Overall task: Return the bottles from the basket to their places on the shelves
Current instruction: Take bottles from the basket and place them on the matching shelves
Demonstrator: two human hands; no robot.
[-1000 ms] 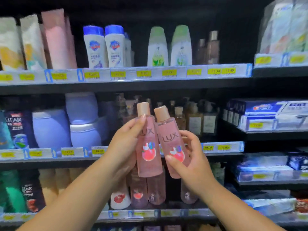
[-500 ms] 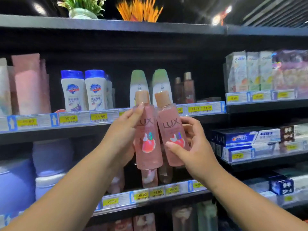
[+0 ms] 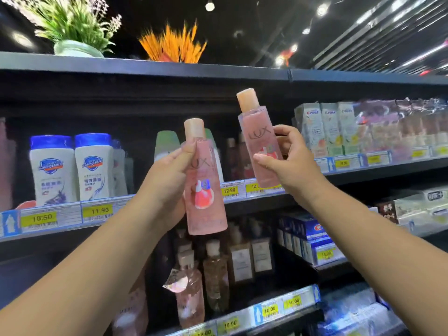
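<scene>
Dark shelves (image 3: 60, 241) run across the scene, their edges lined with yellow price tags (image 3: 38, 218). On the top board (image 3: 145, 66) stand a green potted plant (image 3: 72, 27) at the left and an orange spray of grass (image 3: 173, 46) just right of it. Above, a black ceiling (image 3: 254, 20) carries round spotlights (image 3: 322, 9) and, far right, slatted panels (image 3: 388, 44) streaked with glare.

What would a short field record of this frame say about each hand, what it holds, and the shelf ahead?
left hand: grips left Lux bottle, the lower one
right hand: holds right Lux bottle, the higher one
bottles: apart, caps up, neither on a shelf yet
shelf: blue-capped white bottles at left, small pink bottles behind the held ones
</scene>
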